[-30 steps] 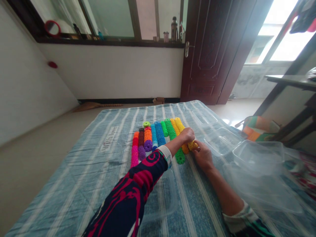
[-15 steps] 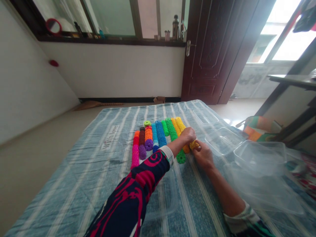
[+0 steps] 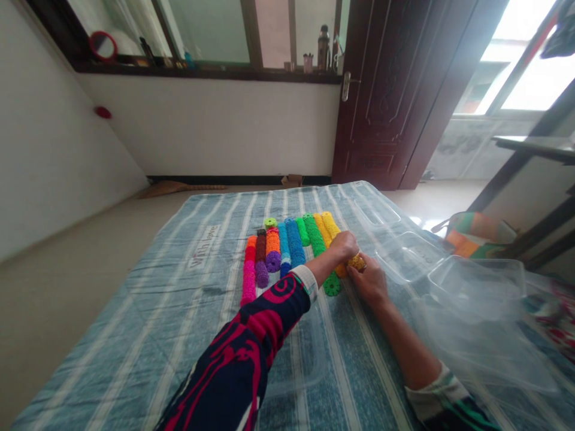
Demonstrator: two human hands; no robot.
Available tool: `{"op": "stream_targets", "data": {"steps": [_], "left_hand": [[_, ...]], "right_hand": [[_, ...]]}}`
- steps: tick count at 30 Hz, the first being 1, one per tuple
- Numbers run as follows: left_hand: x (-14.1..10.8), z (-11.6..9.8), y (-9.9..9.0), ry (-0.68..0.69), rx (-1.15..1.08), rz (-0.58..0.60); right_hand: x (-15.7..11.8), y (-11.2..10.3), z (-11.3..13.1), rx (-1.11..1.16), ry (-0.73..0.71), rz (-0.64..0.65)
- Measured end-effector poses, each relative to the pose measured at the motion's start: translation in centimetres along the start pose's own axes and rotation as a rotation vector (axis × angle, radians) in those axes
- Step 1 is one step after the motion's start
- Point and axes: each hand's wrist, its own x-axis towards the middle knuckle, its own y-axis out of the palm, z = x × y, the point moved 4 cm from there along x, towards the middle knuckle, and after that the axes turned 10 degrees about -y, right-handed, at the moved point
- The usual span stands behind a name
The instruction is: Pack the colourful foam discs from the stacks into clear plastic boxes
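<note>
We've got both hands at the right end of a row of coloured disc stacks lying on the striped sheet (image 3: 359, 371). Left hand (image 3: 344, 246) is curled in narrow over the yellow stack (image 3: 331, 224) – its fingertips are hidden, so we can't tell how firm the grip is. Right hand (image 3: 370, 278) has fingertips against the gold piece (image 3: 357, 262) just beside the left; we can't tell if they're pinching it. Amber stack (image 3: 318, 221) sits left of yellow, then the long green stack (image 3: 317, 236) – the blue stack (image 3: 294, 239) and pink stack (image 3: 248, 278) are further left. We see 2 clear boxes, 1 shallow (image 3: 408, 278) and 1 deeper (image 3: 476, 311), right of the hands.
</note>
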Motion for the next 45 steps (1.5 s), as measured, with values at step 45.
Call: {"op": "stream_targets", "data": {"steps": [45], "left_hand": [[-24.5, 14.3, -1.4, -0.276, -0.148, -0.234]], "right_hand": [[-10.8, -1.5, 17.9, 0.136, -0.536, 0.407]]}}
